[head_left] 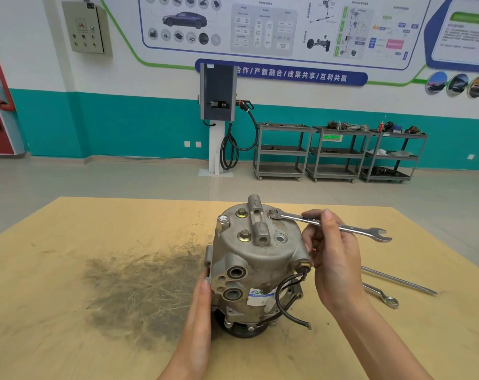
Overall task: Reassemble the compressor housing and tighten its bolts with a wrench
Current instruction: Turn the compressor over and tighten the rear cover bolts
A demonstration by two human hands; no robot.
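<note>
Bright even light, soft shadows, edges bowed

Compressor [256,267] stands upright on tabletop [68,270]. Left hand [198,305] lies flat against its left side. Right hand [333,259] pinches wrench [328,224], ring end on top-right bolt [273,213]. Two more tools [389,289] lie to the right.

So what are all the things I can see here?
compressor: one, grey metal, upright on table
bolts: three, brassy, on top of compressor
wrench: one, silver, ring end on the far right bolt
spare tools: two, silver, table right
table: one, tan, dark smudge
carts: three, grey, by wall
charger: one, grey, on wall
left hand: flat against compressor's side
right hand: pinches wrench
</note>
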